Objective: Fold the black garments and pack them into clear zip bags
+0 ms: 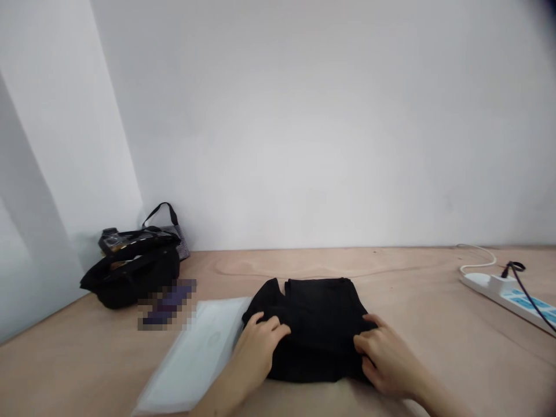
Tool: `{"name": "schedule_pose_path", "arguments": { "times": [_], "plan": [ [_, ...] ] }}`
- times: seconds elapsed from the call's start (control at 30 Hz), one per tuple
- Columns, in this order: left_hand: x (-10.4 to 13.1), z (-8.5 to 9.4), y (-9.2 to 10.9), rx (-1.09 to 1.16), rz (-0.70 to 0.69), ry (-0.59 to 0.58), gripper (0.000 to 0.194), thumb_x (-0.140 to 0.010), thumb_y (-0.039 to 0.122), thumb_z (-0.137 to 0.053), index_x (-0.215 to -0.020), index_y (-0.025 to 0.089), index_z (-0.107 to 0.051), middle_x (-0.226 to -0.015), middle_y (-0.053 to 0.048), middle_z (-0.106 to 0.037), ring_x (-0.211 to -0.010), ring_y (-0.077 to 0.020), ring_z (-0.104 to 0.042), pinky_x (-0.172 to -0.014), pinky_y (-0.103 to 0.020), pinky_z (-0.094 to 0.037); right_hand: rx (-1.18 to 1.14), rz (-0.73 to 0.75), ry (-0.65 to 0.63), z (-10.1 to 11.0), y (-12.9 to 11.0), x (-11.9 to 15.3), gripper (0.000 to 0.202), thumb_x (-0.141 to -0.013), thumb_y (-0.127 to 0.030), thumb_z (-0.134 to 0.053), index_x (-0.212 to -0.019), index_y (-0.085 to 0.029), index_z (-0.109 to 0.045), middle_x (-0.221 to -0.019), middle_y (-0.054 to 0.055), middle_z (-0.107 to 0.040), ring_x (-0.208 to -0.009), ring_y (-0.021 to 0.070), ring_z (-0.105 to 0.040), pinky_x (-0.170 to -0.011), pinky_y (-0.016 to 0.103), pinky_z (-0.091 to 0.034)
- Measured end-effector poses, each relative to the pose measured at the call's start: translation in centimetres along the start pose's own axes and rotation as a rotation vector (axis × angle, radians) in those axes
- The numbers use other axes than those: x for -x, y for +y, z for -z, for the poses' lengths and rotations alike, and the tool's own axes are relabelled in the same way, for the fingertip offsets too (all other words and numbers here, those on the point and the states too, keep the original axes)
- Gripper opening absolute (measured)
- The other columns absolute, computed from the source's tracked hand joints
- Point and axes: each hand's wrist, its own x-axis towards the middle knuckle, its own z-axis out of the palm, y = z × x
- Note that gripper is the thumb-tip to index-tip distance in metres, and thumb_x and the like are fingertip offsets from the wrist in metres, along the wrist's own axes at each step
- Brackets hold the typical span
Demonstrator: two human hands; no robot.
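A folded black garment [321, 324] lies flat on the table in front of me, with a notch in its far edge. My left hand [259, 344] is at its left side, fingers curled down onto the cloth and gripping it. At the right edge my right hand [384, 353] pinches the fabric between bent fingers and thumb. Under my left forearm and beside the garment is a translucent plastic bag [204, 344]; the forearm hides part of it. What kind of garment it is I cannot tell.
A black bag [139, 281] stands at the left, with a dark-capped bottle [111, 237] in it and a striped bag [182, 240] behind. A blurred purple item [169, 304] lies near it. On the right is a white power strip [516, 301] with cables. A white wall [325, 127] bounds the table.
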Motion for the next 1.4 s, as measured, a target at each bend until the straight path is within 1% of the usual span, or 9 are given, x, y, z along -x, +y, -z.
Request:
{"name": "schedule_pose_path", "arguments": {
  "times": [0.13,0.23,0.37,0.47,0.63,0.87,1.1,1.3,1.4],
  "plan": [
    [1.5,0.8,1.0,0.186,0.019,-0.095,0.028,-0.078,0.012,-0.045,-0.095,0.029,-0.060,-0.087,0.003,-0.060,-0.083,-0.0158,-0.055,-0.083,-0.031,-0.037,-0.107,-0.088,-0.117,0.6,-1.1,0.7,0.007,-0.065,-0.027,-0.054,-0.067,-0.022,-0.058,-0.063,0.000,-0.061,-0.065,0.0174,-0.055,-0.074,0.032,-0.036],
    [0.4,1.3,1.5,0.236,0.053,0.003,0.022,-0.083,0.026,-0.045,-0.099,0.028,-0.060,-0.094,0.001,-0.059,-0.088,-0.0167,-0.053,-0.079,-0.030,-0.040,-0.168,-0.145,-0.080,1.2,-1.5,-0.7,0.026,-0.078,-0.042,-0.046,-0.071,-0.022,-0.060,-0.072,0.003,-0.061,-0.069,0.0182,-0.055,-0.065,0.029,-0.037],
    [-1.8,-0.4,2.1,0.110,0.142,0.070,0.034,-0.089,0.032,-0.033,-0.115,0.027,-0.054,-0.118,-0.005,-0.053,-0.108,-0.0217,-0.047,-0.092,-0.038,-0.034,-0.206,-0.154,-0.035,0.2,-1.9,-3.2,0.041,-0.086,-0.045,-0.032,-0.102,-0.021,-0.061,-0.108,0.010,-0.058,-0.100,0.0228,-0.051,-0.086,0.035,-0.035],
    [-1.9,-2.8,2.6,0.045,0.191,-0.041,0.047,-0.086,0.043,-0.036,-0.130,0.026,-0.038,-0.137,-0.008,-0.037,-0.126,-0.0286,-0.027,-0.102,-0.048,-0.021,-0.220,-0.197,-0.177,-2.2,-1.9,-3.8,0.059,-0.083,-0.059,-0.028,-0.132,-0.027,-0.035,-0.138,0.010,-0.032,-0.126,0.0328,-0.025,-0.098,0.053,-0.019],
    [-0.5,-5.3,2.4,0.050,0.144,-0.088,0.058,-0.085,0.054,-0.032,-0.136,0.031,-0.020,-0.146,-0.004,-0.013,-0.132,-0.0294,-0.005,-0.104,-0.051,-0.013,-0.240,-0.254,-0.295,-4.5,-1.7,-3.4,0.068,-0.079,-0.069,-0.018,-0.137,-0.032,-0.016,-0.145,0.006,-0.012,-0.130,0.0353,-0.004,-0.097,0.061,-0.004],
    [-0.5,-5.4,2.1,0.074,0.138,-0.068,0.058,-0.085,0.056,-0.029,-0.136,0.032,-0.018,-0.146,-0.005,-0.012,-0.132,-0.0282,-0.005,-0.104,-0.051,-0.013,-0.216,-0.299,-0.197,-2.8,0.4,-8.9,0.034,-0.087,-0.034,-0.035,-0.102,-0.021,-0.063,-0.106,0.011,-0.061,-0.101,0.0274,-0.054,-0.084,0.040,-0.039],
    [-0.3,-4.9,2.1,0.121,0.152,-0.072,0.058,-0.083,0.054,-0.036,-0.135,0.032,-0.021,-0.146,-0.004,-0.010,-0.132,-0.0283,-0.001,-0.105,-0.051,-0.011,-0.220,-0.355,-0.073,-5.0,3.6,-14.9,0.031,-0.079,-0.015,-0.051,-0.109,-0.016,-0.055,-0.114,0.010,-0.055,-0.101,0.0184,-0.053,-0.082,0.027,-0.038],
    [-0.5,-4.9,1.7,0.117,0.151,-0.050,0.060,-0.083,0.055,-0.037,-0.136,0.034,-0.020,-0.146,-0.005,-0.009,-0.131,-0.0300,0.000,-0.104,-0.054,-0.009,-0.190,-0.434,-0.004,-6.3,4.9,-16.4,0.026,-0.085,-0.029,-0.051,-0.107,-0.015,-0.053,-0.107,0.007,-0.055,-0.091,0.0177,-0.055,-0.078,0.036,-0.046],
    [-0.6,-4.9,1.5,0.104,0.160,-0.043,0.059,-0.083,0.053,-0.039,-0.135,0.035,-0.019,-0.146,-0.004,-0.008,-0.131,-0.0303,0.000,-0.104,-0.055,-0.007,-0.169,-0.481,0.025,-6.6,4.6,-16.7,0.023,-0.086,-0.019,-0.046,-0.107,-0.012,-0.052,-0.110,0.013,-0.050,-0.093,0.0208,-0.054,-0.076,0.036,-0.044]
  ]
}}
